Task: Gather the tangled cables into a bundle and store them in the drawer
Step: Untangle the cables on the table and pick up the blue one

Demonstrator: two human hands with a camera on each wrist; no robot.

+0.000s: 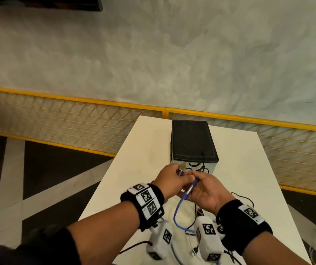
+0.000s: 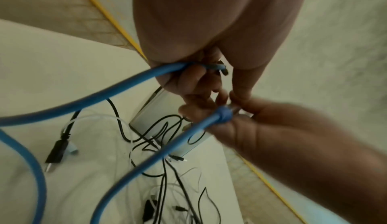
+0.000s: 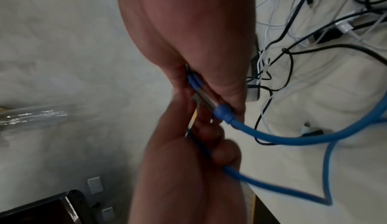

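Your left hand [image 1: 169,177] and right hand [image 1: 204,190] each pinch the blue cable [image 2: 62,106] above the bench [image 1: 249,169], near the drawer box [image 1: 193,142]; loose cables [image 2: 167,169] sprawl beneath.

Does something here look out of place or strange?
Yes. A thin black cable lies over the top front edge of the drawer box. Black and white cables sprawl tangled on the table, while both hands hold only the blue cable.

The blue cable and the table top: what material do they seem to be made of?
Blue cable: probably a rubbery or plastic jacket, matte; it bends in smooth loops without shine. Table top: smooth white surface, maybe laminate or painted board; the flat, even look leaves this open.
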